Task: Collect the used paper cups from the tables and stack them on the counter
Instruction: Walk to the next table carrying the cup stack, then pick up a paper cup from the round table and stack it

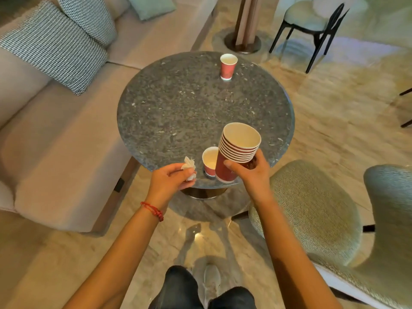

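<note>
My right hand (249, 172) holds a stack of red cups (236, 152), fingers curled round it, low in the middle of the frame. My left hand (169, 181) pinches a crumpled white tissue (189, 167) just left of it. One small red cup (210, 161) stands on the near edge of the round grey table (178, 108), right beside the stack. Another red cup (227, 66) stands at the far edge, near the top of the frame.

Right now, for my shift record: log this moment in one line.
right hand: holds cup stack | left hand: pinches tissue | table: two cups left
</note>
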A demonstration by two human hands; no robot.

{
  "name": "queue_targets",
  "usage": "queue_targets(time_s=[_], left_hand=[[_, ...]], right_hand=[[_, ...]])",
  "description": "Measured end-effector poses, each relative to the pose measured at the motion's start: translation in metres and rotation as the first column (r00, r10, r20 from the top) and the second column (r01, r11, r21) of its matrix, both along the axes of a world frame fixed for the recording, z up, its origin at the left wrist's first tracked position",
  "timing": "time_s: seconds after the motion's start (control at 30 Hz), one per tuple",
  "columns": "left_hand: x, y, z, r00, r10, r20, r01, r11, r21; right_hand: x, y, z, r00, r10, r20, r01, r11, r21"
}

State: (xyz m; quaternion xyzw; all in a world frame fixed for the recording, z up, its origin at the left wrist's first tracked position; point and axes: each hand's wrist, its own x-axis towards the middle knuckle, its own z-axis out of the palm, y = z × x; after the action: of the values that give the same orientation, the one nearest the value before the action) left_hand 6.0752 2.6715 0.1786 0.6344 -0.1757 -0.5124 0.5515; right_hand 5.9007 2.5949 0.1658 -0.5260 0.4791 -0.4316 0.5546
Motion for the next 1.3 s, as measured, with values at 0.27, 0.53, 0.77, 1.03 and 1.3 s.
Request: queue_targets(time_s=[0.27, 0.53, 0.77, 1.03, 1.3], left_hand=[[0.031, -0.038, -0.035, 0.999, -0.022, -0.045, 0.026, 0.995, 0.099], [0.044, -0.047, -0.057, 0.996, -0.041, -0.081, 0.053, 0.987, 0.153], [0.043, -0.049, -0.064, 0.995, -0.057, -0.082, 0.070, 0.984, 0.161], [0.045, -0.047, -0.068, 0.994, -0.055, -0.091, 0.069, 0.984, 0.162], [0.050, -0.046, -0.073, 0.992, -0.065, -0.105, 0.081, 0.983, 0.163]], right_hand=[[0.035, -0.035, -0.030, 0.997, -0.077, -0.017, 0.077, 0.997, -0.006], [0.048, -0.046, -0.063, 0.990, -0.098, -0.103, 0.097, 0.995, -0.010], [0.046, -0.040, -0.097, 0.986, -0.067, -0.151, 0.076, 0.995, 0.058], [0.049, -0.030, -0.120, 0.989, -0.050, -0.138, 0.063, 0.993, 0.095], [0.054, -0.029, -0.125, 0.992, -0.050, -0.116, 0.069, 0.984, 0.166]])
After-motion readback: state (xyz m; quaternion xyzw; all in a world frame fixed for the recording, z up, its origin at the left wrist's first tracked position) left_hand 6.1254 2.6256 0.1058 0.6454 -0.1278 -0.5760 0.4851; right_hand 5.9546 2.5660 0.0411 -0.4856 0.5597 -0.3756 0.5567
